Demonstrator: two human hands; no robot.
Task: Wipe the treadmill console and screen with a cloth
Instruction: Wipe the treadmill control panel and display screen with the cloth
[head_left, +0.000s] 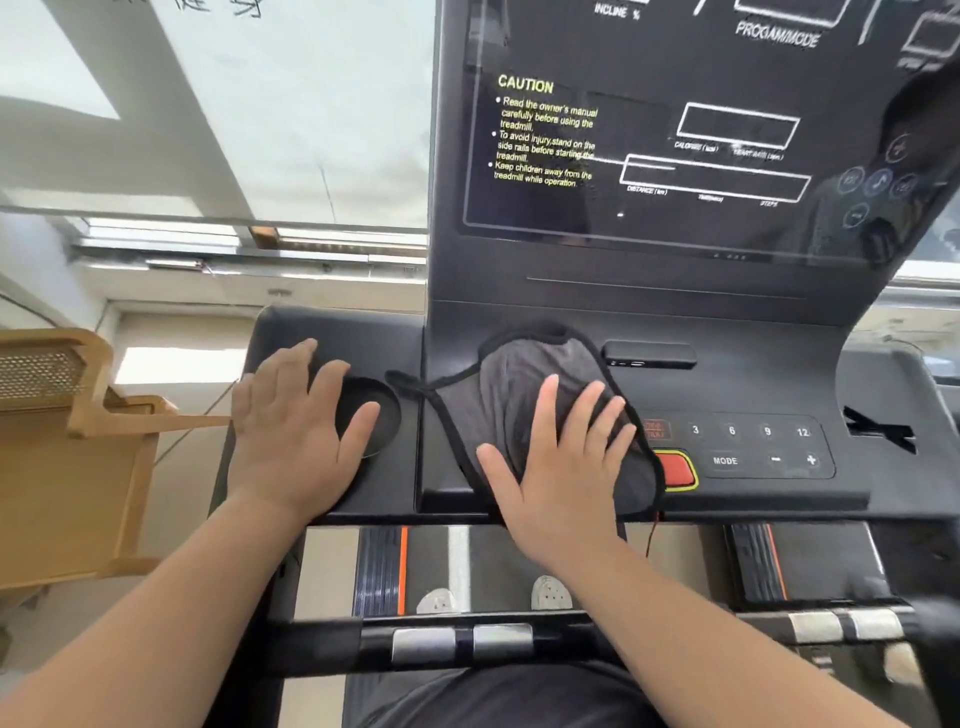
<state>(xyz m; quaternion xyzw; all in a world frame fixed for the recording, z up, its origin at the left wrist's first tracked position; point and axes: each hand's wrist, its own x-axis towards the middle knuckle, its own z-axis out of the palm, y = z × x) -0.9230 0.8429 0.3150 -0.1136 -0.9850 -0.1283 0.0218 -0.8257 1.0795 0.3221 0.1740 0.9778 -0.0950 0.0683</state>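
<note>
**Cloth flat on console, both hands down**

Treadmill console (753, 384) fills frame, dark screen (675, 156) upright above with yellow CAUTION text. Grey cloth (524, 395) with black edging spread on console deck, left of number keys, partly covering red stop button (678, 470). Right hand (566, 467) open, fingers splayed, palm pressing cloth's lower right part. Left hand (296, 436) open and flat on left tray, empty, fingertips over round cup holder (371, 415).
</note>
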